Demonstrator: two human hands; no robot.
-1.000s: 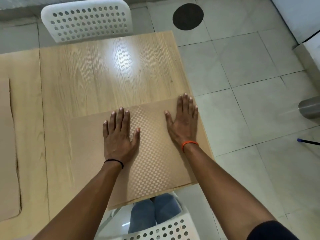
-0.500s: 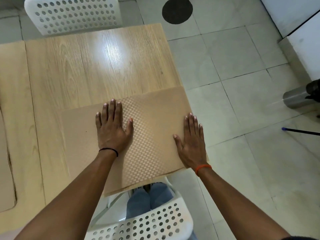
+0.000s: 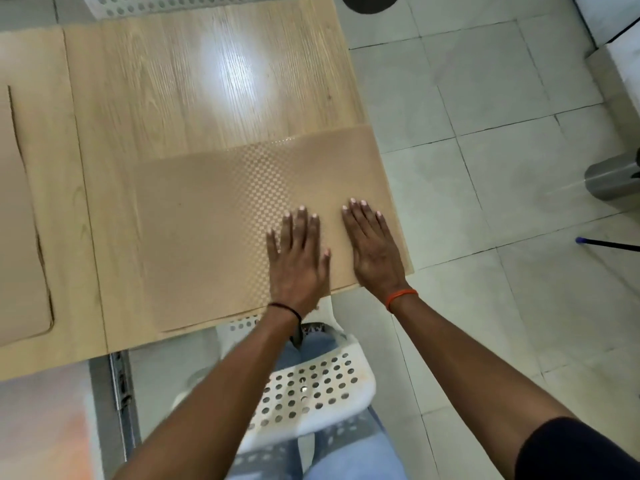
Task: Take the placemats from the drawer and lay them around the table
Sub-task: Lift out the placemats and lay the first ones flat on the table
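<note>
woven placemat (image 3: 214, 230): laid at table (image 3: 194, 98) corner; left hand (image 3: 298, 261), right hand (image 3: 372, 247) flat, fingers straight, barely spread. second placemat (image 3: 20, 220) placed; far side unlaid.

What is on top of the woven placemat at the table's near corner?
Both hands lie flat on the placemat: left hand, right hand. Whatever is beneath the palms is covered.
</note>
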